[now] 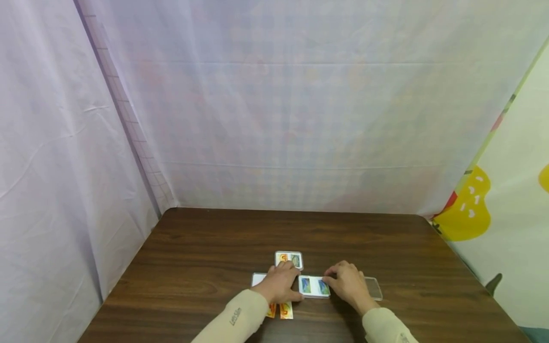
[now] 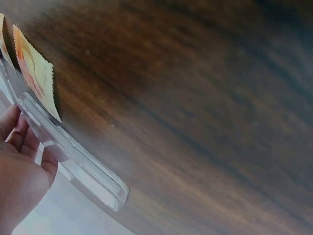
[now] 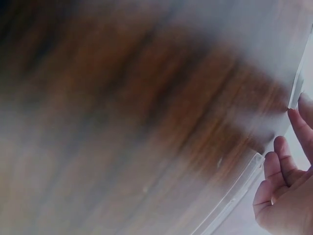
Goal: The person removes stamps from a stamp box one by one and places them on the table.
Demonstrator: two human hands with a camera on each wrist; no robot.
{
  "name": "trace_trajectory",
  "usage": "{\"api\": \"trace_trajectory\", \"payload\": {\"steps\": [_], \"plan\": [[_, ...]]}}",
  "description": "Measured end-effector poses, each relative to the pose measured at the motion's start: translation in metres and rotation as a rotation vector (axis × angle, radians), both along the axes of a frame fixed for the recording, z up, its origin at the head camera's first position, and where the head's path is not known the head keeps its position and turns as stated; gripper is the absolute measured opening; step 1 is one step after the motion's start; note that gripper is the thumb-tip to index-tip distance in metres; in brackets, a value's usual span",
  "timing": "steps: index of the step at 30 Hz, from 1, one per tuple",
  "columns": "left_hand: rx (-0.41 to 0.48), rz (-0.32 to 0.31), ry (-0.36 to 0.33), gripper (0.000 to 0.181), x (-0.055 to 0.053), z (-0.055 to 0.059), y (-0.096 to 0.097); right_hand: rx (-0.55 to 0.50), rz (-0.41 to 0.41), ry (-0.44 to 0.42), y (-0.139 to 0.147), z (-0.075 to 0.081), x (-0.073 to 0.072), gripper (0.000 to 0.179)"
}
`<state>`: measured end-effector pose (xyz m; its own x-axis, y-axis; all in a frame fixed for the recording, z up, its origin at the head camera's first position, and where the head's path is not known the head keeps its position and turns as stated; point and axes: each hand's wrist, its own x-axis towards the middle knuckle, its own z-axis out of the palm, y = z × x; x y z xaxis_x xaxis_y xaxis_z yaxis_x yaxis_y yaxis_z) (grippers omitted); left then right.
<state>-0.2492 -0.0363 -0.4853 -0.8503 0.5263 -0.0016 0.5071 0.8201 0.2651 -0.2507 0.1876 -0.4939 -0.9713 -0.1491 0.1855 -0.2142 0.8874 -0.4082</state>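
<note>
A clear plastic case [image 1: 315, 296] with two blue-green stamps [image 1: 306, 285] on white lies flat between the hands. My right hand [image 1: 349, 284] holds its right end between thumb and index finger, close to the right-hand stamp; the other fingers curl loosely. My left hand [image 1: 280, 282] reaches over a second clear case [image 1: 258, 278], mostly hidden under it, with the thumb at the left end of the middle case. In the left wrist view, the left fingers [image 2: 29, 142] lie loosely along the clear edge of a case [image 2: 93, 174].
Behind the left hand is a case [image 1: 289, 253] with an orange and a greenish stamp. Loose orange-yellow stamps [image 1: 286, 311] lie in front of that hand. A transparent case part [image 1: 375, 288] sits right of the right hand. White curtains [image 1: 300, 143] stand behind the wooden table [image 1: 206, 257].
</note>
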Motion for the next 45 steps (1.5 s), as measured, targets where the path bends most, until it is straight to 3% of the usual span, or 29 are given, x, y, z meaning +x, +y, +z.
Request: {"api": "trace_trajectory", "payload": {"steps": [8,19,28,45], "plan": [[0.002,0.0,-0.012,0.062,0.001,0.002,0.0,-0.018,-0.017,-0.007,-0.001,0.001,-0.001,0.005],[0.008,0.001,-0.01,0.062,0.0,0.0,0.0,-0.142,-0.046,-0.036,0.001,0.001,-0.004,0.005],[0.002,-0.004,-0.017,0.063,0.0,0.001,0.0,-0.284,-0.025,-0.113,0.003,0.009,0.0,0.006],[-0.006,-0.009,-0.016,0.064,0.001,0.005,0.0,-0.387,-0.024,-0.155,0.007,0.021,0.008,0.009]]}}
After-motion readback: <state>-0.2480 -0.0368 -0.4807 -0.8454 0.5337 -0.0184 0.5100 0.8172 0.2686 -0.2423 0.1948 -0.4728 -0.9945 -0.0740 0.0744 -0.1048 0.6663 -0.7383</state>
